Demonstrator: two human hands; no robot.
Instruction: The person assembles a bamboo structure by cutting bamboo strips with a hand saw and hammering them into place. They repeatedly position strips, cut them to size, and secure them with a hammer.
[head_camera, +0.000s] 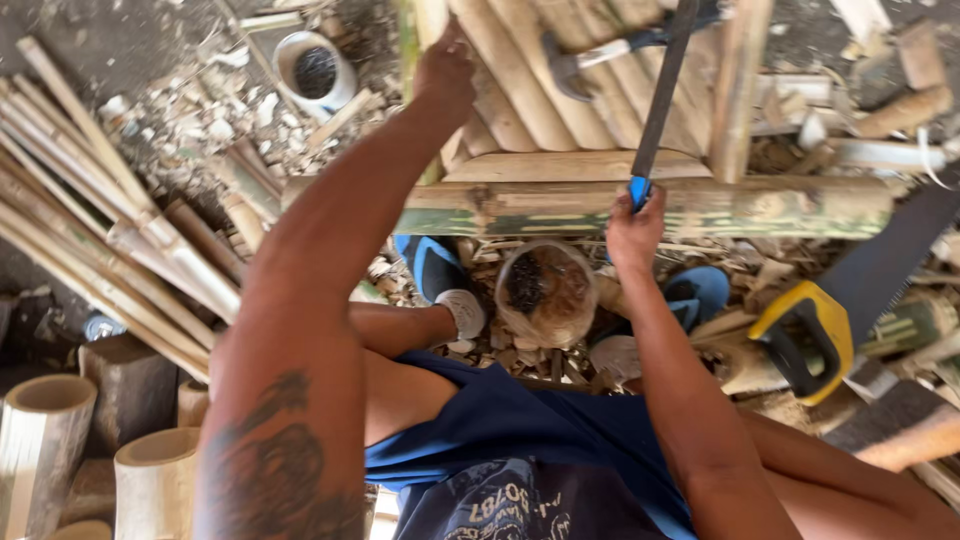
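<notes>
Right hand (634, 232) fingers clamped on blue-handled file (660, 95) over bamboo pole (560, 208); left hand (445, 70) fingers clamped on upright bamboo strip (425, 20).

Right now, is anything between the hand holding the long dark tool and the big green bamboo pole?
No. The right hand grips the dark tool by its blue handle, right against the green bamboo pole. The left hand holds another bamboo piece.
</notes>
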